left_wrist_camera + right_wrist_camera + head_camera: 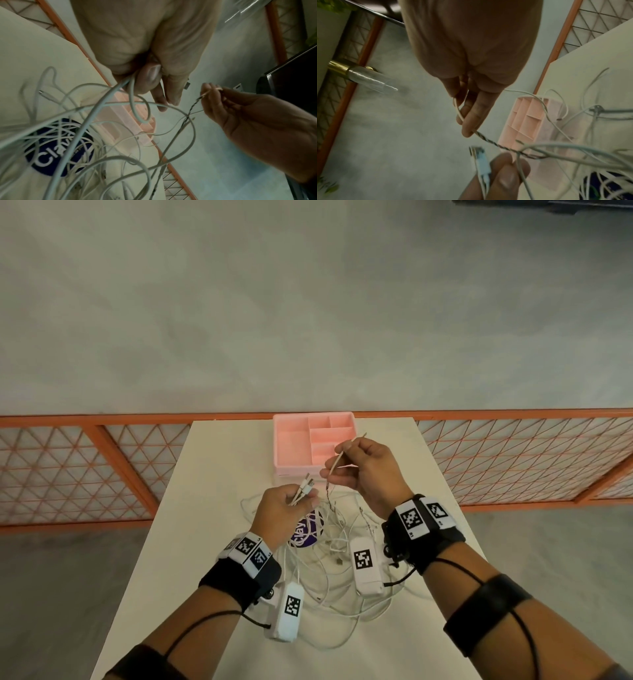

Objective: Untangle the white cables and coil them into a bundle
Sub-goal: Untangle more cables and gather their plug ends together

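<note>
The cables are white, one strand twisted in dark and pale stripes. The desk is off-white. The compartment tray is pale pink. A round sticker is dark blue with white lettering. The fence is orange with a diamond mesh. The wristbands are black, bearing black-and-white square-patterned tags.

Both forearms reach forward; the left hand grips thin white cables, the right hand pinches a thin twisted cable strand, raised higher.
</note>
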Available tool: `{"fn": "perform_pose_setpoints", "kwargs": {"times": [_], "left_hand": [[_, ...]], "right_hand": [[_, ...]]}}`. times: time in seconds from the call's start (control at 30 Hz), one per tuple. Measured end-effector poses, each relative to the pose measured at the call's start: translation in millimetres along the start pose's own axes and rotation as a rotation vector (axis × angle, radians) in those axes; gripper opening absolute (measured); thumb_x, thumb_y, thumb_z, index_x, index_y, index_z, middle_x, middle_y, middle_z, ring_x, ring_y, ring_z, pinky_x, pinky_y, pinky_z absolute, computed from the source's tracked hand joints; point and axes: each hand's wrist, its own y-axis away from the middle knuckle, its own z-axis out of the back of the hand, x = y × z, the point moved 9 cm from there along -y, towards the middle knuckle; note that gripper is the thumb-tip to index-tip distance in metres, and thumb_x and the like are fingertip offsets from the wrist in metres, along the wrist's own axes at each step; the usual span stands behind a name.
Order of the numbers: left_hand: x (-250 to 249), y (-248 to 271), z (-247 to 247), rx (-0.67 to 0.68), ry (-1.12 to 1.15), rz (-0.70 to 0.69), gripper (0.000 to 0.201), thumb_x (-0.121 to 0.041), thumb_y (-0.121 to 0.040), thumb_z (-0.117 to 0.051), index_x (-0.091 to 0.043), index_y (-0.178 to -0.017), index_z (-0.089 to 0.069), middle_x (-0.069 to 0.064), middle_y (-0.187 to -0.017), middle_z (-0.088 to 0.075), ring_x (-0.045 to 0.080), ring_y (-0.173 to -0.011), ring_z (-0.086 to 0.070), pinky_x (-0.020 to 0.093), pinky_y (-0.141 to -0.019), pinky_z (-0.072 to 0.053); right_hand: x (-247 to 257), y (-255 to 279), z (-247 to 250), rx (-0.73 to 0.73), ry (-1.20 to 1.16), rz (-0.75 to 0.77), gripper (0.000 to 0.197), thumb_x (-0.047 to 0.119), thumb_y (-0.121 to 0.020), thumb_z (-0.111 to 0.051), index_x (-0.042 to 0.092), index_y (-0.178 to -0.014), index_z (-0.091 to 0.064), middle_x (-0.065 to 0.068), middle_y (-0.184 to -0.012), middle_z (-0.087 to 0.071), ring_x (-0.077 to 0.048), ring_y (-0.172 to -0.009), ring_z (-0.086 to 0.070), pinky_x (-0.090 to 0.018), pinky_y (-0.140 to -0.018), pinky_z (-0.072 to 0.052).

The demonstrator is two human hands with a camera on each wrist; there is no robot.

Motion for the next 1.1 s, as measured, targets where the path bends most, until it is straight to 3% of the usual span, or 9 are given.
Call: {"fn": "perform_pose_setpoints", "kwargs": {"times": [0.1,0.17,0.27,0.47,0.6,0.67,0.8,0.97,1.1], "left_hand": [[-3,0,-11,0.06,-0.071,0.018,0.013,-0.01,-0.082,-0.079,-0.023,-0.078,-0.076,-0.004,-0.07,-0.074,0.003,-0.056,-0.062,0.014,-0.058,-0.046],[1,1,-12,0.044,-0.119,0.027,0.009,-0.014,-0.082,-0.079,-0.019,-0.076,-0.076,0.001,-0.068,-0.074,0.005,-0.057,-0.062,0.019,-0.061,-0.046],[9,1,-3,-0.037,-0.168,0.043,0.01,-0.013,-0.084,-0.076,-0.01,-0.075,-0.075,-0.006,-0.058,-0.068,-0.002,-0.05,-0.055,0.013,-0.057,-0.041],[9,-3,20,-0.155,-0.172,0.054,0.012,-0.013,-0.086,-0.074,-0.01,-0.074,-0.075,0.0,-0.07,-0.072,0.011,-0.065,-0.063,0.025,-0.067,-0.048],[-14,-6,14,-0.097,-0.096,-0.026,0.011,-0.019,-0.087,-0.074,-0.016,-0.076,-0.075,0.004,-0.069,-0.066,0.013,-0.061,-0.054,0.027,-0.062,-0.044],[-23,-6,3,-0.032,-0.088,-0.038,0.015,-0.023,-0.088,-0.074,-0.011,-0.079,-0.075,0.005,-0.065,-0.059,0.016,-0.059,-0.048,0.03,-0.059,-0.04],[-25,-5,-8,-0.027,-0.013,0.017,0.022,-0.019,-0.091,-0.069,-0.005,-0.074,-0.069,-0.011,-0.043,-0.041,0.011,-0.042,-0.032,0.027,-0.05,-0.028],[-14,-3,-2,-0.099,0.028,0.083,0.019,-0.016,-0.094,-0.064,-0.006,-0.08,-0.071,-0.011,-0.039,-0.043,0.009,-0.035,-0.032,0.024,-0.047,-0.031],[-13,-5,1,-0.153,-0.01,0.059,0.016,-0.013,-0.094,-0.064,-0.011,-0.08,-0.073,-0.013,-0.043,-0.052,0.002,-0.037,-0.041,0.023,-0.047,-0.034]], "right_hand": [[-2,2,-5,0.018,-0.032,-0.02,0.019,0.013,-0.103,-0.045,-0.002,-0.101,-0.057,-0.018,-0.077,-0.063,-0.033,-0.069,-0.069,-0.038,-0.067,-0.061],[6,4,-10,0.043,-0.009,0.007,0.02,0.014,-0.103,-0.045,0.0,-0.098,-0.057,-0.016,-0.073,-0.062,-0.03,-0.066,-0.066,-0.035,-0.061,-0.058],[28,7,-14,0.064,0.004,0.095,0.021,0.014,-0.104,-0.044,0.002,-0.092,-0.057,-0.011,-0.069,-0.059,-0.025,-0.062,-0.061,-0.03,-0.056,-0.052],[51,5,0,0.031,-0.11,0.154,0.019,0.015,-0.103,-0.044,0.003,-0.094,-0.056,-0.009,-0.067,-0.055,-0.023,-0.058,-0.054,-0.03,-0.054,-0.043],[33,6,3,0.026,-0.011,0.101,0.02,0.014,-0.104,-0.043,0.004,-0.094,-0.057,-0.009,-0.067,-0.057,-0.023,-0.059,-0.058,-0.03,-0.053,-0.046],[19,6,2,0.017,0.037,0.078,0.021,0.014,-0.104,-0.043,0.004,-0.093,-0.057,-0.009,-0.068,-0.059,-0.022,-0.06,-0.06,-0.029,-0.054,-0.049],[-6,4,9,-0.054,0.079,0.039,0.02,0.011,-0.103,-0.043,0.003,-0.092,-0.058,-0.011,-0.07,-0.058,-0.026,-0.066,-0.062,-0.029,-0.055,-0.053],[-33,11,14,-0.035,0.096,-0.088,0.02,0.006,-0.101,-0.043,0.0,-0.088,-0.057,-0.014,-0.065,-0.056,-0.028,-0.065,-0.065,-0.035,-0.064,-0.058],[-37,20,-4,0.089,0.063,-0.109,0.021,0.005,-0.101,-0.045,-0.001,-0.086,-0.058,-0.016,-0.066,-0.056,-0.03,-0.063,-0.062,-0.036,-0.061,-0.058]]}}
